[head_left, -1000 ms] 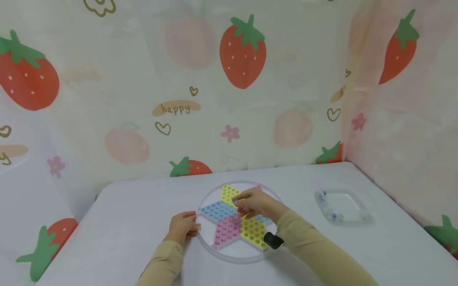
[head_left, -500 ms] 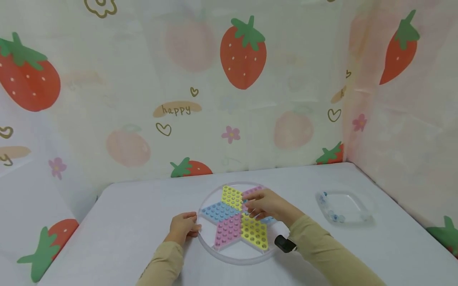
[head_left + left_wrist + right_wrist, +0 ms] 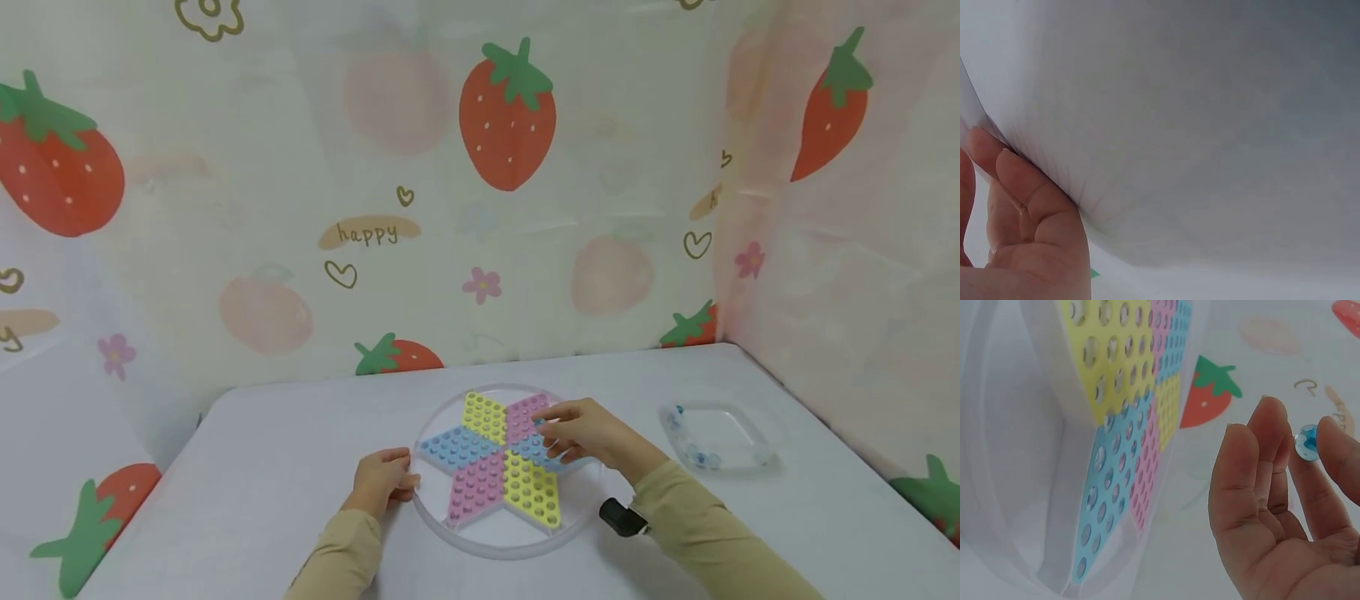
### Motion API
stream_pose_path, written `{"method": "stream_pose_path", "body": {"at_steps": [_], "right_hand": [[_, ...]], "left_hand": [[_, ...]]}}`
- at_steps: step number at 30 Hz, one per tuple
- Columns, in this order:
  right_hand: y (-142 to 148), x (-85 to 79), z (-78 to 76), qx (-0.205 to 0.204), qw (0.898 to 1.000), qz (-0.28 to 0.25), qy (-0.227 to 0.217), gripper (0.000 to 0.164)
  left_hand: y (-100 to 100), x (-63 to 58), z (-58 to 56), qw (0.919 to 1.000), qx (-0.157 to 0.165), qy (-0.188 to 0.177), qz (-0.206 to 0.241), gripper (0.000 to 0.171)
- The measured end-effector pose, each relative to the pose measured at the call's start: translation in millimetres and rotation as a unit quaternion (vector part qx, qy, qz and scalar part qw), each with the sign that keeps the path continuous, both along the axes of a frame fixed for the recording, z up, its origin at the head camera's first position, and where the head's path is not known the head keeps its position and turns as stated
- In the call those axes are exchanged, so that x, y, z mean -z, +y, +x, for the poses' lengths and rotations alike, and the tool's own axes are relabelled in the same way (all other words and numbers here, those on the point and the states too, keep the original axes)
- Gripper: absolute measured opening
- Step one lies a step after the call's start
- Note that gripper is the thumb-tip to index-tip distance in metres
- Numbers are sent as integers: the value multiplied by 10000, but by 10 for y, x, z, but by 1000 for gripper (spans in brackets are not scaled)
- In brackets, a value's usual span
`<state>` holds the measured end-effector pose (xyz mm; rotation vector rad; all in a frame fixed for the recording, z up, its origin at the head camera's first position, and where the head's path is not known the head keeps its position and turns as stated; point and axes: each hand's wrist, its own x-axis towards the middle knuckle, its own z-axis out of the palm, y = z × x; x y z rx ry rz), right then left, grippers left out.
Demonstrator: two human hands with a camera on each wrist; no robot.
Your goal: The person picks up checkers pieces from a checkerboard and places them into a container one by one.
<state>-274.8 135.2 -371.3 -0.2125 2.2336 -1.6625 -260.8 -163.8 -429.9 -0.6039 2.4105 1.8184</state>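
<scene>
A round Chinese checkers board (image 3: 480, 487) with a pink, yellow and blue star full of holes lies on the white table. At its left rim rests my left hand (image 3: 384, 479), fingers loosely bent and fingertips right at the edge. In the left wrist view these fingers (image 3: 1041, 187) lie against a pale surface. My right hand (image 3: 592, 429) is raised over the right part of the star. It pinches a clear marble (image 3: 1305, 442) with a blue swirl between thumb and forefinger, the other fingers loosely bent beside it.
A clear plastic tray (image 3: 723, 469) with several blue and clear marbles stands right of the board. A strawberry-printed sheet (image 3: 525, 250) hangs behind the table, and another rises on the right. A black device (image 3: 622, 518) sits on the right wrist.
My right hand has moved rightward across the board with the marble, from near the star's centre to its right side, uncovering more holes. My left hand stays at the rim.
</scene>
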Motion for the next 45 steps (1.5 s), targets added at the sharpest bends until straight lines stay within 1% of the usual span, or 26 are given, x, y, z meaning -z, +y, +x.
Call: {"method": "stream_pose_path", "body": {"at_steps": [5, 8, 13, 20, 24, 28, 31, 38, 45], "right_hand": [[50, -3, 25, 21, 10000, 7, 18, 42], [95, 10, 54, -3, 10000, -36, 46, 41], [184, 43, 92, -78, 9998, -124, 97, 42], [326, 20, 116, 43, 9997, -154, 190, 43], [411, -4, 134, 46, 9996, -185, 219, 43], [486, -26, 151, 49, 9995, -173, 241, 45], [528, -33, 155, 100, 9995, -165, 258, 44], [653, 5, 201, 241, 9993, -256, 143, 45], [881, 9, 247, 282, 9989, -270, 252, 49]], "left_hand": [[-11, -8, -7, 10000, 4, -21, -2, 49], [-20, 8, 17, 10000, 19, -44, 15, 51], [-39, 39, 55, 10000, 32, 42, 73, 53], [-43, 41, 3, 9999, 28, 97, 82, 48], [-47, 35, -17, 9999, 11, 130, 100, 46], [-48, 30, -20, 9999, -30, 92, 80, 47], [-46, 18, -22, 9999, -26, 136, 58, 48], [-53, 16, 12, 9997, 86, 181, 131, 46], [-25, 16, -11, 9999, 74, 66, 47, 46]]}}
